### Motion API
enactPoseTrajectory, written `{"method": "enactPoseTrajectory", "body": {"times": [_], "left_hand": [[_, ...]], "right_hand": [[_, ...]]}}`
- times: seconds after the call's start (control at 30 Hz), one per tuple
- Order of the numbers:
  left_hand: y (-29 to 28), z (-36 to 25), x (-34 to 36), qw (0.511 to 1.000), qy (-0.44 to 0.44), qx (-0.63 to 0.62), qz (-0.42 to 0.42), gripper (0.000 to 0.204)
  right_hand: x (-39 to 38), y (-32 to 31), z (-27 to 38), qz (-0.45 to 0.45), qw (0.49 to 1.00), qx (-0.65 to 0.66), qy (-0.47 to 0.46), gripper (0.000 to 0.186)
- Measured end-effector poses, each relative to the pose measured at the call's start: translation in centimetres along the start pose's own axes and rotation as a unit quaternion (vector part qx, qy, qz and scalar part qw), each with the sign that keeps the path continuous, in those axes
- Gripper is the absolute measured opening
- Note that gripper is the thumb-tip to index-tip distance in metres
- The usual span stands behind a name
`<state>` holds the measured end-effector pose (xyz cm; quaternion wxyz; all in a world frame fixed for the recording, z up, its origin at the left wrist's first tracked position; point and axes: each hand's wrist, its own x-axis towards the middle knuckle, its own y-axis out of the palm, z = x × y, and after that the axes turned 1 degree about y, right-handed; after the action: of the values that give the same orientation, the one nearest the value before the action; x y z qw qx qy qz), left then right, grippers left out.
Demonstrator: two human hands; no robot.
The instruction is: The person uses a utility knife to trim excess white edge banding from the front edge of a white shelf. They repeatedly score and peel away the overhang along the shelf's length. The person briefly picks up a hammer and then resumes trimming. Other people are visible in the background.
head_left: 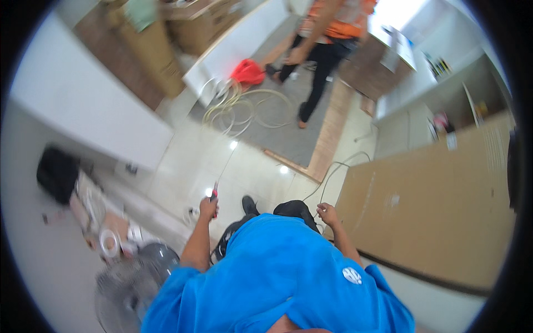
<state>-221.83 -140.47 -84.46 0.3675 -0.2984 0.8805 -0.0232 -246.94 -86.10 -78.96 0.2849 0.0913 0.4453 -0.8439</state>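
My left hand (208, 208) is closed round a slim hand tool with a red-and-black handle (214, 195); its narrow end points away from me, and blur hides its exact kind. To the right, my right hand (328, 213) has its fingers curled together in a pinch. A thin dark cable (323, 186) runs over the floor up to these fingertips, though whether they grip it or it passes behind them does not show. Both hands are held out at either side of my blue shirt.
Ahead, a co-worker in an orange vest (338, 22) stands on a grey mat (300, 141) beside coiled pale tubing (244, 114) and a red bag (247, 72). A large cardboard panel (422, 205) leans at right. A fan (119, 294) stands at lower left, below a white panel (94, 94).
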Motion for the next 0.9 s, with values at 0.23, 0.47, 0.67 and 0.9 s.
{"method": "enactPoseTrajectory", "body": {"times": [0.23, 0.47, 0.67, 0.9], "left_hand": [[-0.3, -6.4, -0.3, 0.998, -0.014, 0.055, 0.039, 0.025], [-2.0, -12.3, -0.1, 0.986, 0.000, 0.166, 0.033, 0.025], [2.4, -14.0, 1.6, 0.981, 0.007, 0.190, 0.044, 0.024], [12.1, -20.8, 4.7, 0.981, 0.003, 0.187, 0.045, 0.027]], "right_hand": [[-1.6, 3.2, -5.6, 0.234, 0.942, -0.085, 0.226, 0.028], [1.5, 8.0, -5.7, 0.133, 0.965, 0.036, 0.224, 0.032], [8.0, 2.8, -7.4, 0.088, 0.963, 0.133, 0.219, 0.031], [12.3, -4.1, -12.4, 0.049, 0.984, 0.110, 0.128, 0.031]]}}
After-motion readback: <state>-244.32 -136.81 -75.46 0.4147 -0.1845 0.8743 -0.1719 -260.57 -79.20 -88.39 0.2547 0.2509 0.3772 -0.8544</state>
